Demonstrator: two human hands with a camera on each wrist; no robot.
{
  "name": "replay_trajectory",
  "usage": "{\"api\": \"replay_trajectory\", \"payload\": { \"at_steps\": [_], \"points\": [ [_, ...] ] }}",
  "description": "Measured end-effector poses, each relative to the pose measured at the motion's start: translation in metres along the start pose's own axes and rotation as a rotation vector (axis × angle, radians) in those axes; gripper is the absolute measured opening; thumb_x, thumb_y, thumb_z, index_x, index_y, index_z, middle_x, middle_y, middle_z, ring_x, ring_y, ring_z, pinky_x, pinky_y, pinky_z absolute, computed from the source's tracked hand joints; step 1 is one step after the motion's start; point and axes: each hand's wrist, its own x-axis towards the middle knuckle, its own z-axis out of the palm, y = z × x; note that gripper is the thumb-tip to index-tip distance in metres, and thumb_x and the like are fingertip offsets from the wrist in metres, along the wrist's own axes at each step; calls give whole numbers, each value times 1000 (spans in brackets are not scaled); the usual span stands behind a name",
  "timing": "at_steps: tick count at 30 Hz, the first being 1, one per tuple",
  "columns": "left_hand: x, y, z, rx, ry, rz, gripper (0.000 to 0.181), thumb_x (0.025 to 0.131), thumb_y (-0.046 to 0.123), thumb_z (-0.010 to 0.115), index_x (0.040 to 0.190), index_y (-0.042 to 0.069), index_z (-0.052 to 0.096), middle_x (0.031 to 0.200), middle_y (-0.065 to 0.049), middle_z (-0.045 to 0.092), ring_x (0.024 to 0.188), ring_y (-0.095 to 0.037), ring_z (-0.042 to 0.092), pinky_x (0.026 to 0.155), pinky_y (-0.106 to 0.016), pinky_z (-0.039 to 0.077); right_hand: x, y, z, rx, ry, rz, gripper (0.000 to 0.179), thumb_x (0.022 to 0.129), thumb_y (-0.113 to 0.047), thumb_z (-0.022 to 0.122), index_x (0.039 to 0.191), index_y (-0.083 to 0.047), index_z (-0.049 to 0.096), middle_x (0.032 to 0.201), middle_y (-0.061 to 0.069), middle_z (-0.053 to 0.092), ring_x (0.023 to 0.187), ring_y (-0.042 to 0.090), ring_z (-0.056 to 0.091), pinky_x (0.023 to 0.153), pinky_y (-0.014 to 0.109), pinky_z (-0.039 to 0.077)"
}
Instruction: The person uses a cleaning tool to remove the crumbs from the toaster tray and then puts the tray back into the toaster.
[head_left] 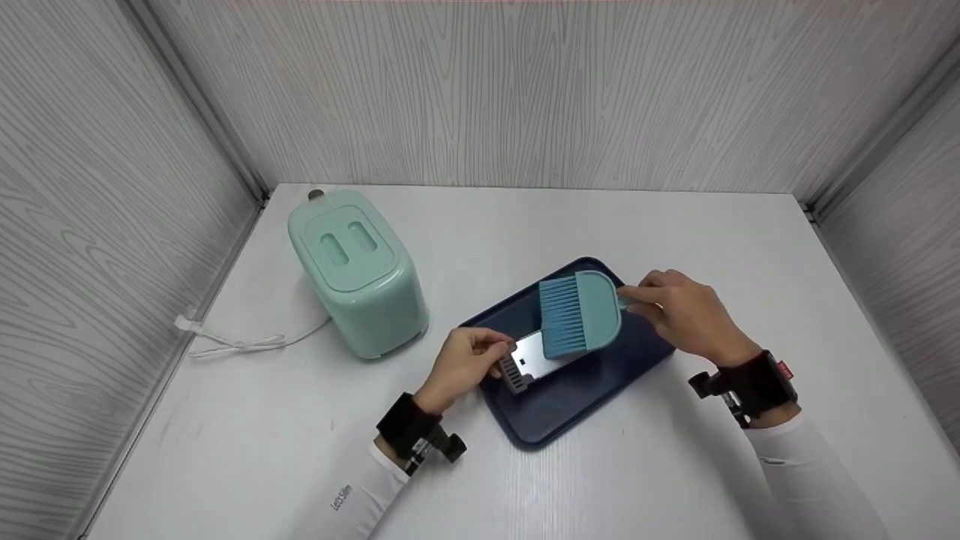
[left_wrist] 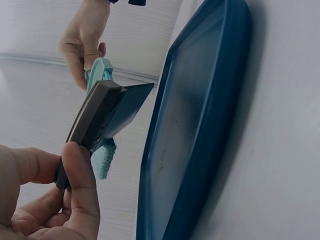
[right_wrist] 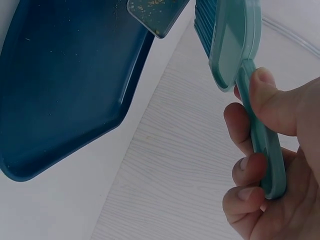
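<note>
My left hand (head_left: pixel 466 364) pinches the grey slotted end of a thin metal crumb tray (head_left: pixel 531 355) between thumb and fingers. In the left wrist view the crumb tray (left_wrist: pixel 95 112) is tilted above the dark blue tray (left_wrist: pixel 232 95). My right hand (head_left: pixel 686 315) grips the handle of a teal brush (head_left: pixel 600 307), its fingers wrapped round it in the right wrist view. The brush's blue bristles overlap the crumb tray's far part in the head view. Small crumbs (right_wrist: pixel 150 11) lie on the metal piece, and specks dot the blue tray (right_wrist: pixel 65 90) under it.
A mint-green toaster (head_left: pixel 360 270) with a two-slot top stands at the left of the white table (head_left: pixel 487 225). Its white cord (head_left: pixel 247 345) and plug lie beside it. Wood-grained panels (head_left: pixel 480 97) enclose the table at the back and sides.
</note>
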Motion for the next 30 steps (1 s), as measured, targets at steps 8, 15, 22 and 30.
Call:
{"api": "replay_trajectory", "payload": {
  "at_steps": [8, 15, 22, 30],
  "points": [
    [1, -1, -1, -4, 5, 6, 21, 103, 4, 61, 115, -5, 75, 112, -21, 77, 67, -7, 62, 67, -28, 60, -4, 5, -2, 0, 5, 17, 34, 92, -5, 78, 124, -14, 79, 95, 7, 72, 87, 23, 64, 63, 31, 49],
    [2, 0, -3, 9, 18, 1, 20, 103, 3, 61, 114, -6, 76, 108, -20, 78, 66, -7, 62, 64, -25, 59, -7, 10, -4, -1, 15, 38, 34, 90, -5, 80, 123, -15, 80, 97, 6, 73, 88, 24, 65, 65, 34, 53],
    [2, 2, -4, -2, 26, -6, 21, 103, 2, 62, 115, -7, 75, 113, -23, 77, 68, -7, 62, 65, -26, 59, -9, 13, -6, -6, 36, 48, 33, 90, -4, 79, 120, -16, 81, 95, 6, 73, 88, 24, 65, 66, 37, 54],
    [1, 0, -4, -31, 17, 9, 21, 103, 2, 61, 116, -9, 74, 116, -25, 76, 71, -6, 63, 63, -21, 57, -11, 17, -5, 29, 104, 45, 30, 88, -4, 81, 117, -14, 81, 92, 5, 73, 84, 20, 64, 65, 35, 54]
  ]
}}
